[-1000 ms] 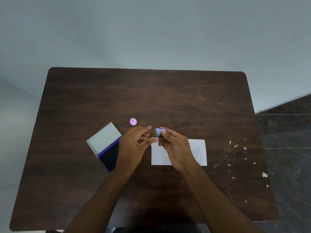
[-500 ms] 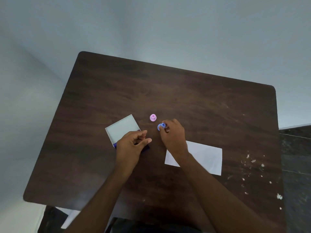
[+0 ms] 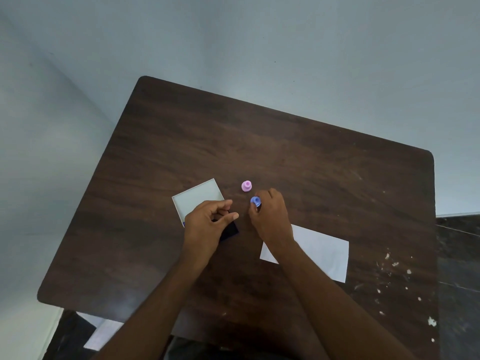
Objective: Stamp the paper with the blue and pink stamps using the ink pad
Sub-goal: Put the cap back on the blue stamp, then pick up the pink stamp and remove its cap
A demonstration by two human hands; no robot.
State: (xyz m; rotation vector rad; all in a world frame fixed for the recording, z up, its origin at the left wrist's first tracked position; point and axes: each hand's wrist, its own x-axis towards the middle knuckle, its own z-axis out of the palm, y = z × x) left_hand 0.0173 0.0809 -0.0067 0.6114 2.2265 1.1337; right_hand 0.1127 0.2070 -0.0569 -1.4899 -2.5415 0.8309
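The blue stamp stands upright on the dark wooden table, and the fingertips of my right hand are curled beside and over it, touching it. The pink stamp stands alone just beyond it. My left hand hovers over the open ink pad, fingers loosely curled with nothing in them; its white lid lies open to the far left. The white paper lies to the right, partly under my right wrist.
White paint flecks dot the table's right side. A pale wall rises behind the table. The dark floor shows to the right, and a white sheet lies below the table's near-left edge.
My right hand has brought the blue stamp from above the paper over to the table beside the pink stamp. My left hand moved over the ink pad. The camera has tilted left.
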